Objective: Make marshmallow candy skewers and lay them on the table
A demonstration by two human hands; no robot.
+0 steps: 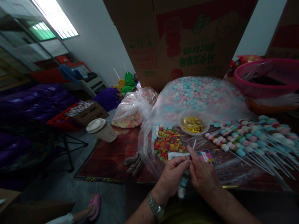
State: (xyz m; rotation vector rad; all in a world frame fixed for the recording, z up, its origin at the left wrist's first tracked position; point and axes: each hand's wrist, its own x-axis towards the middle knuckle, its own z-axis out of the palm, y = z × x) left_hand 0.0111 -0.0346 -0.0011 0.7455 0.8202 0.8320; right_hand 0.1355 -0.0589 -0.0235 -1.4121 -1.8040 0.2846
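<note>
My left hand (172,175), with a metal watch on its wrist, is pinched near the table's front edge. My right hand (202,171) meets it at the fingertips, around a small thing too tiny to name. A white stick end (194,143) pokes up beside my right fingers. Below the hands hang pale blue and white candies (182,186), partly hidden by them. Just behind lie colourful ring candies (167,141) on clear plastic, and a printed wrapper (205,155) shows past my right hand.
Behind stand a clear bowl of gold ties (193,124) and a big bag of marshmallows (198,96). Marshmallow skewers (249,137) lie at right, near a pink basin (268,73). A lidded cup (102,130) is at left. A person's foot in a pink shoe (94,205) shows below.
</note>
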